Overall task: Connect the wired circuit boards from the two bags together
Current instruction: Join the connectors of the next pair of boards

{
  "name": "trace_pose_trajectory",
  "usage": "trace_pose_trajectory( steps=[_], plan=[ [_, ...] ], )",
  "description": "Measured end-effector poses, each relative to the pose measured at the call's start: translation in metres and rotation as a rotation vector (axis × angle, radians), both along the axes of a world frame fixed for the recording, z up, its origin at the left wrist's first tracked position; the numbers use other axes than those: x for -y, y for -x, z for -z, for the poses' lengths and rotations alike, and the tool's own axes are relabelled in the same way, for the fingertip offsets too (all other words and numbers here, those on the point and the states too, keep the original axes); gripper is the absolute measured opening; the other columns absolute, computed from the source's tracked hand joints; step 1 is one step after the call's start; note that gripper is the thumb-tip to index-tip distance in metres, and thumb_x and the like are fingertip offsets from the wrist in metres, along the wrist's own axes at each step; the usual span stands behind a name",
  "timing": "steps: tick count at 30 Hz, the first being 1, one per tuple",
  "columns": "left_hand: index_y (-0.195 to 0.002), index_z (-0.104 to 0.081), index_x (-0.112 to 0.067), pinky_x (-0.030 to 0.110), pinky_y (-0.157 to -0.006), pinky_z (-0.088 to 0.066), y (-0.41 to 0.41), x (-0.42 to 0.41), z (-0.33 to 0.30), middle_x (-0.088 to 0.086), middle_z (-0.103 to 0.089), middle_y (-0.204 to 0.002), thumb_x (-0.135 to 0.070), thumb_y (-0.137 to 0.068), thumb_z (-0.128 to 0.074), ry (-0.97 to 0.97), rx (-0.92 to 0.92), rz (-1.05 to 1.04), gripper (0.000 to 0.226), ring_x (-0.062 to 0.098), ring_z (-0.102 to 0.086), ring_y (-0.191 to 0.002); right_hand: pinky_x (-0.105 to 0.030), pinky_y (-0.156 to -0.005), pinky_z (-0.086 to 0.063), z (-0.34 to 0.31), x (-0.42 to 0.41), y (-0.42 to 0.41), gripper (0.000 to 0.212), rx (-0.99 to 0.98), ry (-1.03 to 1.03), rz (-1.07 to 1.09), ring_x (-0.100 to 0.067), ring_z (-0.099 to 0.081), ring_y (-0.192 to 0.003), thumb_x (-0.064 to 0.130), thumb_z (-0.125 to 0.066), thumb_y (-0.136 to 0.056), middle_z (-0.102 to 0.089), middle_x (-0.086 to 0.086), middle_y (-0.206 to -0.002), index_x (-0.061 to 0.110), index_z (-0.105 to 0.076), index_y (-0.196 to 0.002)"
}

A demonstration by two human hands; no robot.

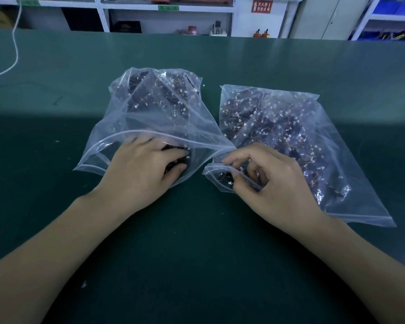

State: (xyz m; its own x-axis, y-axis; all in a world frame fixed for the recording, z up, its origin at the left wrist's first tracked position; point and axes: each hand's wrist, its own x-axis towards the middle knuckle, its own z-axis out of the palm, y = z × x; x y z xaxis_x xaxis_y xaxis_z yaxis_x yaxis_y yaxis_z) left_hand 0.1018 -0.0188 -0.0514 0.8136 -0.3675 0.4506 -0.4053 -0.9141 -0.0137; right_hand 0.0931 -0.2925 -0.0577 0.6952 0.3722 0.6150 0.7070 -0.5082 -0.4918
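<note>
Head view: two clear bags of wired boards were laid side by side on the green surface (56, 206). Left hand (138, 169) was reached inside the left bag (150, 108), fingers curled onto boards; right hand (274, 181) fingers were pinched on the right bag (290, 127) mouth.

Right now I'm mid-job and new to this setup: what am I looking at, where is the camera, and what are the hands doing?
There is no machine here, just a person's two bare hands seen from a camera worn on the head, looking down at a green table. Two clear zip bags lie side by side, both full of small dark circuit boards with wires and white plugs. The left hand reaches into the open mouth of the left bag, fingers on boards there. The right hand pinches at the mouth of the right bag. Nothing is out of the bags yet.
</note>
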Motion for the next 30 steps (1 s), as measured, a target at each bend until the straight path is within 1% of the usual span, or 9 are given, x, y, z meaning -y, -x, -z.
trace_pose_trajectory(
  steps=[2,4,7,12,15,16,19,24,30],
  plan=[
    [-0.117,-0.082,-0.027,0.046,-0.098,-0.050,0.000,-0.001,0.000,-0.006,-0.077,-0.117,-0.036,-0.097,-0.074,0.013,0.006,0.009,0.024,0.028,-0.069,-0.112,-0.026,-0.061,-0.048,0.000,0.000,0.001,0.032,-0.006,-0.007,-0.006,-0.019,-0.055,-0.064,0.005,-0.072,-0.089,-0.060,0.027,-0.092,0.028,-0.074,-0.111],
    [-0.108,-0.083,-0.028,0.044,-0.088,-0.056,0.000,-0.002,-0.002,-0.008,-0.079,-0.107,-0.031,-0.094,-0.077,0.034,0.019,0.025,0.015,0.026,-0.073,-0.102,-0.027,-0.062,-0.049,0.000,0.000,0.000,0.032,-0.010,-0.016,-0.009,-0.020,-0.056,-0.064,0.006,-0.072,-0.089,-0.060,0.026,-0.093,0.028,-0.074,-0.112],
    [-0.101,-0.083,-0.030,0.044,-0.080,-0.058,0.003,-0.002,-0.004,-0.011,-0.079,-0.102,-0.028,-0.092,-0.079,0.060,0.044,0.036,0.010,0.025,-0.073,-0.097,-0.029,-0.062,-0.050,0.000,0.001,0.001,0.033,-0.012,-0.021,-0.011,-0.020,-0.056,-0.064,0.003,-0.073,-0.088,-0.062,0.023,-0.095,0.026,-0.074,-0.112],
    [-0.100,-0.080,-0.024,0.044,-0.076,-0.057,0.005,0.003,-0.002,-0.006,-0.075,-0.104,-0.027,-0.094,-0.078,0.150,0.106,0.062,0.006,0.027,-0.071,-0.092,-0.028,-0.063,-0.050,0.000,0.001,0.002,0.034,-0.016,-0.013,-0.008,-0.020,-0.056,-0.064,0.001,-0.076,-0.088,-0.060,0.026,-0.093,0.025,-0.074,-0.112],
    [-0.102,-0.080,-0.022,0.042,-0.075,-0.059,0.009,0.009,-0.004,-0.007,-0.074,-0.105,-0.026,-0.097,-0.076,0.233,0.160,0.110,0.007,0.024,-0.071,-0.093,-0.032,-0.064,-0.051,-0.001,0.001,0.002,0.035,-0.021,0.011,-0.007,-0.019,-0.058,-0.066,0.001,-0.077,-0.087,-0.060,0.025,-0.092,0.024,-0.074,-0.114],
    [-0.103,-0.080,-0.022,0.042,-0.074,-0.059,0.011,0.011,-0.005,-0.007,-0.074,-0.105,-0.026,-0.099,-0.075,0.250,0.175,0.125,0.008,0.022,-0.070,-0.093,-0.033,-0.065,-0.052,-0.002,0.001,0.003,0.035,-0.031,0.018,-0.006,-0.019,-0.058,-0.067,0.004,-0.078,-0.087,-0.062,0.022,-0.094,0.025,-0.074,-0.114],
    [-0.101,-0.080,-0.019,0.041,-0.063,-0.058,0.016,0.016,-0.007,-0.004,-0.072,-0.098,-0.025,-0.105,-0.072,0.249,0.235,0.170,0.011,0.018,-0.068,-0.085,-0.035,-0.068,-0.054,-0.003,-0.001,0.005,0.033,-0.050,0.023,-0.007,-0.018,-0.058,-0.072,0.014,-0.084,-0.086,-0.065,0.015,-0.100,0.025,-0.073,-0.115],
    [-0.096,-0.082,-0.010,0.040,-0.064,-0.059,0.020,0.019,-0.014,0.001,-0.076,-0.093,-0.019,-0.106,-0.072,0.271,0.385,0.263,0.016,0.021,-0.072,-0.080,-0.034,-0.074,-0.054,-0.003,-0.001,0.004,0.026,-0.034,0.006,-0.007,-0.015,-0.060,-0.079,0.026,-0.082,-0.093,-0.065,0.012,-0.102,0.021,-0.074,-0.117],
    [-0.095,-0.080,-0.004,0.031,-0.067,-0.057,0.024,0.029,-0.010,0.004,-0.076,-0.089,-0.016,-0.100,-0.079,0.595,0.290,0.333,0.013,0.017,-0.072,-0.080,-0.039,-0.075,-0.055,-0.001,-0.001,0.002,0.036,-0.033,-0.017,-0.001,-0.018,-0.060,-0.079,0.029,-0.080,-0.098,-0.067,0.009,-0.105,0.022,-0.072,-0.132]
  ],
)
